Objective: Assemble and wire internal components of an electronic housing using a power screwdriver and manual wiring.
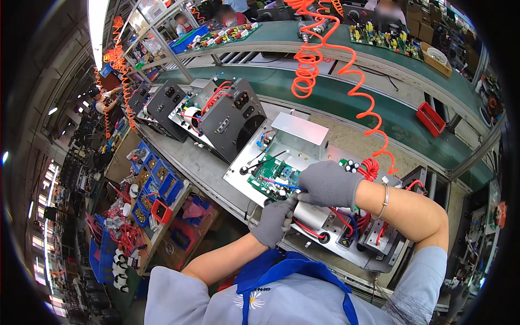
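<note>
**Two gloved hands at an open metal chassis**

Closest in, the left hand (pixel 274 221), in a grey glove, is curled around the near edge of the open metal chassis (pixel 303 142) on the workbench (pixel 197 165). Just above it the right hand (pixel 326 184), gloved too, pinches a thin blue wire (pixel 281 184) that runs over the green circuit board (pixel 272 179) inside the chassis. Red cables (pixel 369 169) bunch at the right wrist, crowding that side. To the left hang blue parts bins (pixel 155 179). Further along the bench stands a dark-panelled unit (pixel 234 120). An orange coiled hose (pixel 325 59) dangles over the green conveyor (pixel 346 97) beyond, where other people sit.
</note>
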Motion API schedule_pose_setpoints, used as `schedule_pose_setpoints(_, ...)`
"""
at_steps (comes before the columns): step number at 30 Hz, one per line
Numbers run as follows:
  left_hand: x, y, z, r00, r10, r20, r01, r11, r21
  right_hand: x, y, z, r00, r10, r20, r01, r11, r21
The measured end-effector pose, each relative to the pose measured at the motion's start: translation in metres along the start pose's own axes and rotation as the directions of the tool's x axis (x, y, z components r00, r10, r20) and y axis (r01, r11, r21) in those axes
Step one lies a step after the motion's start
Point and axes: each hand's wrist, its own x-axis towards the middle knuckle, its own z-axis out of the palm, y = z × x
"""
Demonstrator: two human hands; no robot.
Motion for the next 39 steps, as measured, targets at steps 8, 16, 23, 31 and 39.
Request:
schedule_pose_setpoints(8,0.009,0.003,-0.008,0.989,0.039,0.144,-0.038,0.999,-0.004,0.004,0.005,-0.001,1.000,0.017,0.001,-0.017,1.000,0.013)
schedule_pose_setpoints(16,0.020,-0.004,-0.015,0.988,0.042,0.150,-0.041,0.999,-0.011,0.001,0.003,-0.003,0.999,0.022,0.029,-0.023,0.999,0.026)
schedule_pose_setpoints(23,0.001,-0.004,-0.006,0.996,0.060,0.068,-0.064,0.996,0.061,-0.004,0.006,0.006,1.000,0.015,0.011,-0.015,0.999,0.048)
schedule_pose_setpoints(31,0.026,-0.005,-0.014,0.991,0.089,0.102,-0.095,0.994,0.054,0.015,0.052,-0.011,0.874,-0.051,-0.483,0.114,0.988,0.101)
schedule_pose_setpoints(39,0.036,-0.009,-0.005,0.987,0.105,0.119,-0.097,0.993,-0.071,-0.011,0.051,-0.028,0.662,0.119,-0.740,0.089,0.968,0.236)
